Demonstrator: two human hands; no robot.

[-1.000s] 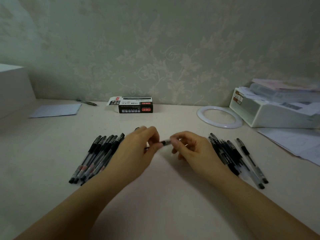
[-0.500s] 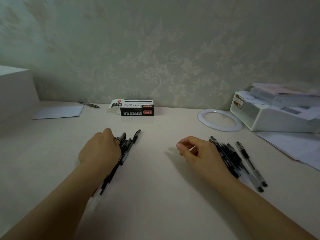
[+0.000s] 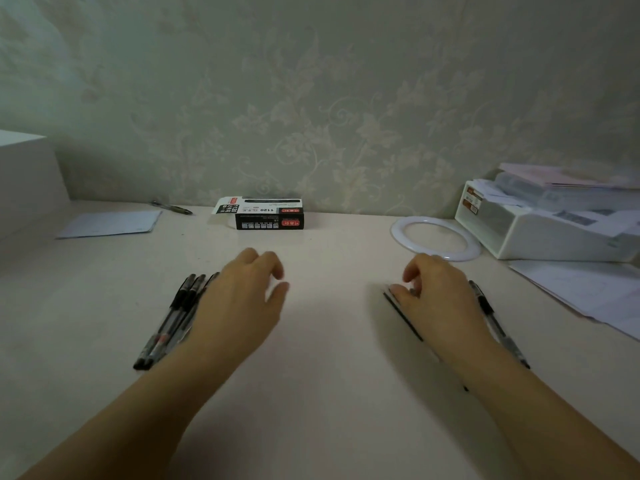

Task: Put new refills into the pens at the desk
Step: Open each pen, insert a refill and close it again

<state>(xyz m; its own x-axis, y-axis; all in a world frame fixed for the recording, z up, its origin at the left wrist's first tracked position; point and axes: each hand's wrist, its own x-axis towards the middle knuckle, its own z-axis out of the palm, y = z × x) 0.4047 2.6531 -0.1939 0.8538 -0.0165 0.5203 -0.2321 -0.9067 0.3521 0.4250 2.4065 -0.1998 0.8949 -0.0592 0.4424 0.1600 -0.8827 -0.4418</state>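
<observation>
Head view, looking down at a pale desk (image 3: pixel 329 393) set against a patterned wall.

Left hand (image 3: pixel 242 303) held over the right edge of a bundle of black pens (image 3: pixel 173 317) lying side by side on the desk's left; fingers relaxed and slightly spread, grasping nothing, thumb apart from the rest. Contact with the pens beneath not determinable, since the hand hides that edge of the bundle.

Right hand (image 3: pixel 436 299) lowered over a second group of pens (image 3: pixel 491 320) on the desk's right, most of it covered. Fingers curled downward, thumb and fingertips drawn together at a dark slim pen (image 3: pixel 401 315) that juts out toward the desk's middle; apparently pinching it, though blur leaves the grip uncertain. One further pen visible along the hand's outer side, lying flat.

At the back, against the wall: a black, white and red carton (image 3: pixel 266 213) with one flap open (printed "1120"). Left of it, a single pen (image 3: pixel 171 207) and a sheet of paper (image 3: pixel 110 223). Right of the carton, a white ring (image 3: pixel 434 237) flat on the desk, just beside a white tray (image 3: pixel 540 233) stacked with papers. More loose sheets (image 3: pixel 588 292) at the right edge.
</observation>
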